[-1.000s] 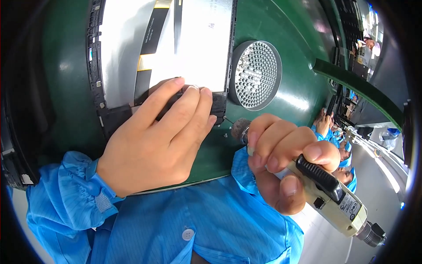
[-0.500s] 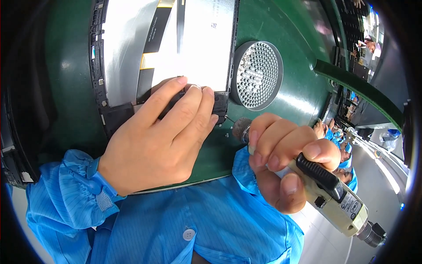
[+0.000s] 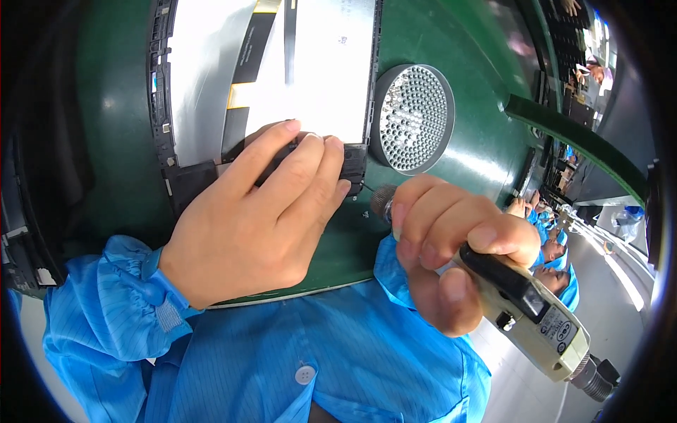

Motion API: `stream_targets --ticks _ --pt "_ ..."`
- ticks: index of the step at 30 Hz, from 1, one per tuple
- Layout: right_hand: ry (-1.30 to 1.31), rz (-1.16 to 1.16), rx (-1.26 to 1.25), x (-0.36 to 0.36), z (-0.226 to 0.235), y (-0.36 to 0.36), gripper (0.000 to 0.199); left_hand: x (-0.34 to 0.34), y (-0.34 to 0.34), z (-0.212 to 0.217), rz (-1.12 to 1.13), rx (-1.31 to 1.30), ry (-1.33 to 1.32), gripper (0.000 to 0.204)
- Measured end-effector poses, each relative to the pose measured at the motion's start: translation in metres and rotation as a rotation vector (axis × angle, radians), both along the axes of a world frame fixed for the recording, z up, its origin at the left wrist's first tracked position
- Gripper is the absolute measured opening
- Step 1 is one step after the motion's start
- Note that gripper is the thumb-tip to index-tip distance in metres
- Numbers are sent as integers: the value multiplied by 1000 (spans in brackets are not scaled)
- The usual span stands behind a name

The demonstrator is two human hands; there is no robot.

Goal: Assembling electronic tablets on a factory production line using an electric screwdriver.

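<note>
An open tablet-like device point(image 3: 331, 70), silvery inside with a black frame, lies on the green work surface. My left hand point(image 3: 257, 218) lies over its near end, fingers stretched out and pressing on the black strip there; its thumb is mostly hidden. In my closed right hand point(image 3: 458, 243) is an electric screwdriver point(image 3: 543, 324), cream-coloured with a black lever, tilted so its thin bit points up and left. The bit's tip meets, or nearly meets, the device's near right corner point(image 3: 356, 185); I cannot tell if it touches. Several tiny screws seem to lie beside that corner.
Right of the device stands a round grey tray point(image 3: 416, 120) with a holed plate holding small screws. A curved green strip point(image 3: 575, 130) rises at the right. Dark frame parts point(image 3: 32, 243) are at the far left. Other people in blue work at the far right.
My right hand and the screwdriver have shifted slightly left and up, with the bit staying by the device's corner. My left hand stays nearly still on the device.
</note>
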State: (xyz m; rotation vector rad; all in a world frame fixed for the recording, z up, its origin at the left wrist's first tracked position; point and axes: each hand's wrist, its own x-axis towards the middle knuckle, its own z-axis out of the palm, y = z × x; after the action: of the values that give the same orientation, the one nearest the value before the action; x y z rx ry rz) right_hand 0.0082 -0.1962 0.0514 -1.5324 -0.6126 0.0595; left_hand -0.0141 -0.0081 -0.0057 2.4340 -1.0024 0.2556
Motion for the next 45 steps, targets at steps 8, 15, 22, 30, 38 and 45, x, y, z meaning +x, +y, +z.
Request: stream_targets --ticks 8,15,22,30,38,45 --pt "-34 -162 119 9 0 -45 42 1 -2 2 -19 54 8 28" --pt "34 -280 245 18 -17 -39 41 5 -7 0 34 89 -92 23" --pt "48 -330 249 18 -22 -33 39 6 -7 0 28 104 -93 23" --pt "45 -307 240 13 -21 -35 39 -4 -12 1 52 60 -14 30" --pt "56 -323 252 10 -21 -36 39 -5 -12 3 34 81 -19 30" --pt "52 -330 249 12 -22 -36 42 -3 -12 0 47 36 -20 25"
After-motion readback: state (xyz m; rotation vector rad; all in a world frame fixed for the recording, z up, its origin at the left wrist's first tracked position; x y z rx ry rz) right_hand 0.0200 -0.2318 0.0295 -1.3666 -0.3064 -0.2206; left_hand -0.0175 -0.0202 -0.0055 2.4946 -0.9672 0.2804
